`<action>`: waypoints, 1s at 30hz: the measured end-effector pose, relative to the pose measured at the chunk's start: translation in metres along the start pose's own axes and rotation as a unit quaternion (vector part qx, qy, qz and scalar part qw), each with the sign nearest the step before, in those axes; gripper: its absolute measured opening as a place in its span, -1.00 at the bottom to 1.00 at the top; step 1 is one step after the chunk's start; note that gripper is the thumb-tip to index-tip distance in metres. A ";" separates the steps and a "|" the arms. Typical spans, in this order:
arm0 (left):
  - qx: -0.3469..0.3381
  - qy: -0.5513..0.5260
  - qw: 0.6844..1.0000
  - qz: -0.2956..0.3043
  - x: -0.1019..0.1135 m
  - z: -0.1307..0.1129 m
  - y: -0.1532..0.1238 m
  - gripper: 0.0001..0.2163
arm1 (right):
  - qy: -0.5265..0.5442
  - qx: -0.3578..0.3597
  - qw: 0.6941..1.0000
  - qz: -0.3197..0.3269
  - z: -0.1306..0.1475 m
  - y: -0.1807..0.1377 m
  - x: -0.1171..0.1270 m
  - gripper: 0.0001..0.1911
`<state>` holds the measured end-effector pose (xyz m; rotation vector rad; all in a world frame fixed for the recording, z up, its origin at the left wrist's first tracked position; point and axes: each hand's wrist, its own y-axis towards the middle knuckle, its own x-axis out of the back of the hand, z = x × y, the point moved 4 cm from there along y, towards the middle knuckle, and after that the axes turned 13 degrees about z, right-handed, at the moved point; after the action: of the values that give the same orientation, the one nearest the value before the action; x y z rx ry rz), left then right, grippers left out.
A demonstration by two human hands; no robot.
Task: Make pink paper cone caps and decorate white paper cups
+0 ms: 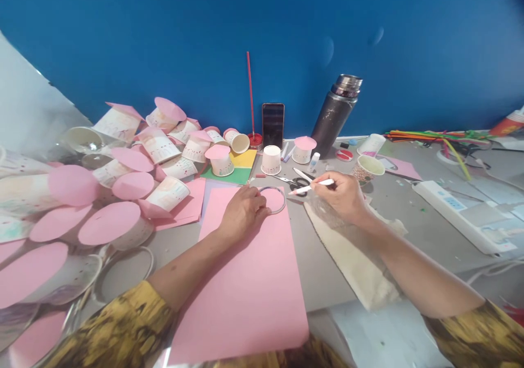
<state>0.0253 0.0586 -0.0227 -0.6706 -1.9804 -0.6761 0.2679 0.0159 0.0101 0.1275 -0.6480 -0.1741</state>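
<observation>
A sheet of pink paper (249, 280) lies in front of me. Near its top edge, my left hand (244, 211) is closed on a thin, pale ring (285, 197) that rests flat on the paper. My right hand (340, 194) pinches a white pen (313, 187) with a pinkish tip. That tip points left, just to the right of the ring and apart from it. Black-handled scissors (298, 184) lie under and beyond the pen. Below my right wrist is a crumpled cream cloth (347, 248). A white paper cup (271, 160) stands upside down beyond the ring.
Many paper cups with pink discs (117, 223) are heaped at left. A dark flask (335, 114), a phone (273, 125) and a red stick on a base (250, 95) stand by the blue wall. At right lie a power strip (454, 215) and coloured stems (434, 135).
</observation>
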 end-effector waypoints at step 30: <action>0.034 0.214 0.968 0.123 -0.002 -0.014 0.010 -0.83 | -0.274 0.319 0.895 0.152 0.008 -0.018 -0.074 -0.61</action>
<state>0.0411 0.0558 -0.0166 -0.6535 -1.4875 -0.5438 0.2025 0.0124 -0.0299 0.6226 -1.2661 0.3298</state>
